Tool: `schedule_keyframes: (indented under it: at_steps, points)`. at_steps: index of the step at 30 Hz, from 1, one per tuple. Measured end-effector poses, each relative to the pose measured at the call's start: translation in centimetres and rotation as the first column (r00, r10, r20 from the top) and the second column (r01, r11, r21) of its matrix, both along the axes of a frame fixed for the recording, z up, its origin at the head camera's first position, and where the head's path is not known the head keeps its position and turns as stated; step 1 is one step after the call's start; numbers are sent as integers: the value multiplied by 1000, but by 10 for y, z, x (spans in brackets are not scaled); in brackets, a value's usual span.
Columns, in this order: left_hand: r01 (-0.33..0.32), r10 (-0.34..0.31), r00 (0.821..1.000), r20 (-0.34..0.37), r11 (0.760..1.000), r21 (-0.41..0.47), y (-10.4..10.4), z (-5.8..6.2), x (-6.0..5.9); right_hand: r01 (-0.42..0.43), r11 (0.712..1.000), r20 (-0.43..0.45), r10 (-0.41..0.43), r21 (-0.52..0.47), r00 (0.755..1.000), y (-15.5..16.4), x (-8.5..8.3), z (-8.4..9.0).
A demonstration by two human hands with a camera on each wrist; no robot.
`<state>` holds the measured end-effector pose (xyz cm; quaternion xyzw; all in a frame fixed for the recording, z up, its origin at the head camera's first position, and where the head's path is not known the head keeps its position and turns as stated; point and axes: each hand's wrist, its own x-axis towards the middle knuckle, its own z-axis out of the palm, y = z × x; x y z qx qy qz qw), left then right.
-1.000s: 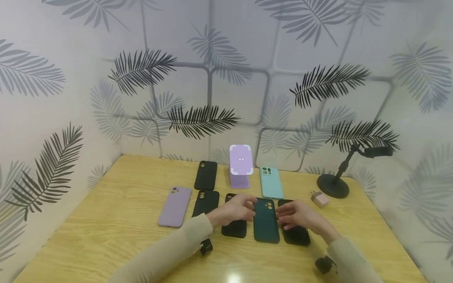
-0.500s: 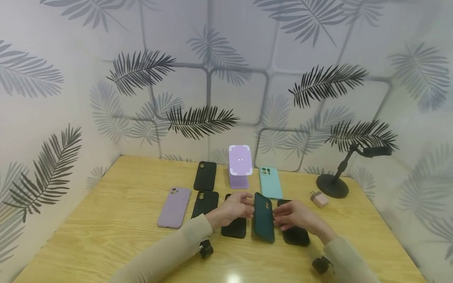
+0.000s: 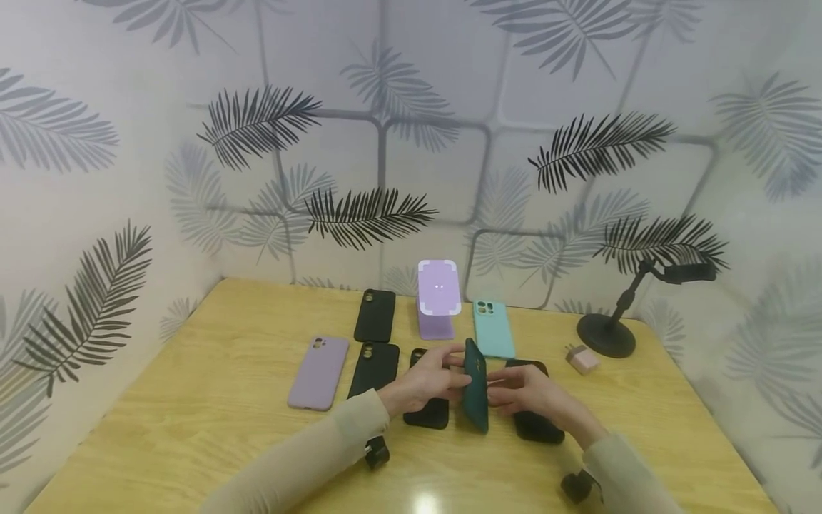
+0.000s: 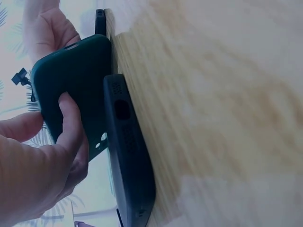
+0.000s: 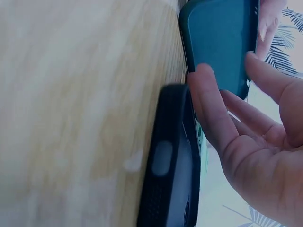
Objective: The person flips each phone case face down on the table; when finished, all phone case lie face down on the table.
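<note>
Hands meet mid-table: left hand (image 3: 424, 380) and right hand (image 3: 523, 389) grip the dark green case (image 3: 476, 385), tipped on edge (other cases lie flat) so fingers reach both faces.

Soft even light; glare spot on the table (image 3: 424, 503); blurry wrist views.

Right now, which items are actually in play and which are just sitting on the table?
In play:
dark green case, tipped up on its edge
left hand and right hand, both holding it

Lying about:
three black cases
lilac case
mint case
lilac stand
pink charger
black holder
</note>
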<state>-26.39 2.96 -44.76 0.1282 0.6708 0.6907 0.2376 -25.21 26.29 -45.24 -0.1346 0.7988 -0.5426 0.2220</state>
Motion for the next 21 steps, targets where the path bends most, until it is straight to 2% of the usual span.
schedule_keyframes:
  at_steps: [6,12,17,21]
  points:
    - [23,-22,1000,-13,999,27,3,4,4,-15,999,18,16,-42,1000,-3,2,0]
    - [61,-60,998,-20,998,12,6,2,3,-11,996,71,17,-92,997,-4,1,-1]
    - [109,-110,994,-8,993,-48,7,1,4,-6,993,84,16,-116,996,-6,2,-3]
    - [129,-131,991,-6,984,-123,8,2,7,13,993,62,-6,-117,998,-5,3,-4]
